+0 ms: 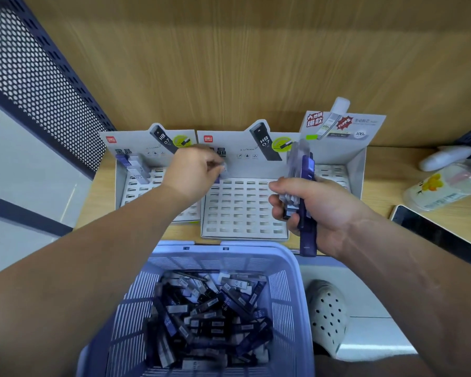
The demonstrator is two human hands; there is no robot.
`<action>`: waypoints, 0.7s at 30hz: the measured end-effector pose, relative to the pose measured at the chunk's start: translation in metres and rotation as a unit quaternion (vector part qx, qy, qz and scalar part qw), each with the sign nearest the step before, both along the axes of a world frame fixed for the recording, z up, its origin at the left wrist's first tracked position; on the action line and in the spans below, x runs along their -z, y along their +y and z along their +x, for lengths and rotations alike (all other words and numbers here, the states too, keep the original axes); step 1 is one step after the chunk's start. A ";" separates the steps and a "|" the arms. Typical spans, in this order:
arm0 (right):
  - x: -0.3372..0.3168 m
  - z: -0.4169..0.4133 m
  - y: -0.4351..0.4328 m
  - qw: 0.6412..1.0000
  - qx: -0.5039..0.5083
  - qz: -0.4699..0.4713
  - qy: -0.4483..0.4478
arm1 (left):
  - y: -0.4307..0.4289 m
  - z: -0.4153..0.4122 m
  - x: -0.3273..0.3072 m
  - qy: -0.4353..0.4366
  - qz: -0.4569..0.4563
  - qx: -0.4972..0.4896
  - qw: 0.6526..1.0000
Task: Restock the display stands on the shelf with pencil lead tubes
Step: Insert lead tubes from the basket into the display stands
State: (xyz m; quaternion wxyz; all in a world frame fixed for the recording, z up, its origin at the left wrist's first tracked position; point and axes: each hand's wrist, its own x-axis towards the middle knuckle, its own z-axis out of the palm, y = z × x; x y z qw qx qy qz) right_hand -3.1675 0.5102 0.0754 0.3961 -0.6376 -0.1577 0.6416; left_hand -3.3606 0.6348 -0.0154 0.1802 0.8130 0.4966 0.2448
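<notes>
On the wooden shelf (pixel 386 170), three display stands (pixel 242 210) line the panelled back wall (pixel 229 63). The left hand (pixel 193 170) pinches one tube (pixel 221 173); the right hand (pixel 318 210) grips a bundle of tubes (pixel 301 164).

A phone (pixel 433 235) lies flat, screen up, at far right. Just behind it lies a clear container (pixel 441 190) with yellow print. A perforated white shoe (pixel 328 311) is on the floor.

Both forearms reach to mid-frame; left hand (pixel 193 170) pinches a tube (pixel 220 174), right hand (pixel 324 213) grips a bundle of tubes (pixel 301 164).
</notes>
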 end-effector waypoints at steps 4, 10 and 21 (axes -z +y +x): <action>0.000 0.002 -0.001 1.000 0.000 0.006 0.000 | 0.004 0.005 0.013 0.046 0.045 0.030 0.997; 0.000 0.000 0.000 1.000 -0.008 0.012 0.004 | 0.007 0.008 0.024 0.072 0.057 0.030 0.995; -0.001 -0.004 0.000 1.000 -0.021 0.018 0.003 | 0.013 -0.002 0.024 0.100 0.087 0.071 0.989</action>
